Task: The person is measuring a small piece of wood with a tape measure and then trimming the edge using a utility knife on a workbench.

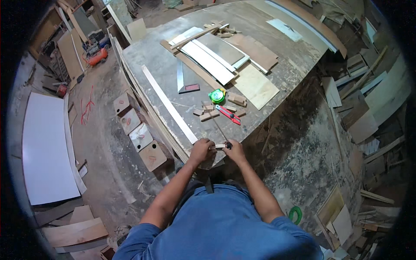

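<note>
Over the near edge of the workbench [177,138], my two hands are close together. My left hand [202,151] is closed, pinching one end of a small pale wood piece [220,147]. In my right hand [235,153] is a thin rod-like tool [221,130] with a dark handle, its shaft pointing away over the bench; its exact kind is unclear. Just beyond lie small wood blocks [210,115], a red utility knife [229,115] and a green tape measure [217,95]. A long white strip [169,104] ends beside my left hand.
A try square [184,82] and stacked boards [212,56] lie farther back on the bench. Several wooden box-like pieces [152,156] stand on the floor to the left. An orange compressor [96,56] is at far left, and board scraps [359,112] lean at right.
</note>
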`<state>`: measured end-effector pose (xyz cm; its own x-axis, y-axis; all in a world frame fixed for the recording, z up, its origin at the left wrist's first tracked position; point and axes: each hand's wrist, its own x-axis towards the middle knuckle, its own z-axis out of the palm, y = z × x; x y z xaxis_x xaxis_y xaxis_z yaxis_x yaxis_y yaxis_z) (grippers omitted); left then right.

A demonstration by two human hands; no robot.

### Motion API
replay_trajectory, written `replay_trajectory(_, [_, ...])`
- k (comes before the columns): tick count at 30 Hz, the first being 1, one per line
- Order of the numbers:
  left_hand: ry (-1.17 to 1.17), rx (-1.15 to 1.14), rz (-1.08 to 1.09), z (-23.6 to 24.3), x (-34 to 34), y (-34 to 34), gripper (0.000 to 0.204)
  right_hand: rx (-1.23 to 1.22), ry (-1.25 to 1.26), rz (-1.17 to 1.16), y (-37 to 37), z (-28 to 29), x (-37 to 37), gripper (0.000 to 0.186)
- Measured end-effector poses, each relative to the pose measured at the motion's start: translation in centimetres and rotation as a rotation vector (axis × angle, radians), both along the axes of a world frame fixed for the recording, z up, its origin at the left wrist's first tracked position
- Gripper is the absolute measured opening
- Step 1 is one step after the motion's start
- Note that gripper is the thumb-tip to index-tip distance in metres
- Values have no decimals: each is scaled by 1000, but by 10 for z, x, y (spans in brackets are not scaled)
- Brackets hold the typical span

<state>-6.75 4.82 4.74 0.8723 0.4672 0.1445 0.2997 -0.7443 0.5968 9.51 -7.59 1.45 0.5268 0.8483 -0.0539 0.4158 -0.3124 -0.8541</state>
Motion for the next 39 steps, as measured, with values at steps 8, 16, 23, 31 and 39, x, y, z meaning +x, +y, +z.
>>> replay_trajectory(8, [-64, -63, -5, -5, -1, 2, 23, 29, 73, 25, -1, -1, 7, 28])
replay_trajectory(16, [-58, -61, 19, -5, 1, -3, 25, 35, 55, -5, -2, 2, 4, 27])
replay_trajectory(23, [-140, -100, 57, -12, 5, -7, 23, 44, 47, -3, -1, 0, 1, 35])
replay_trajectory(31, [-125, -129, 107, -14, 1, -7, 21, 23, 189, -7, -3, 8, 3, 44])
replay_trajectory(39, [-57, -92, 99, 3, 17, 3, 23, 226, 341, -133, -18, -42, 11, 39])
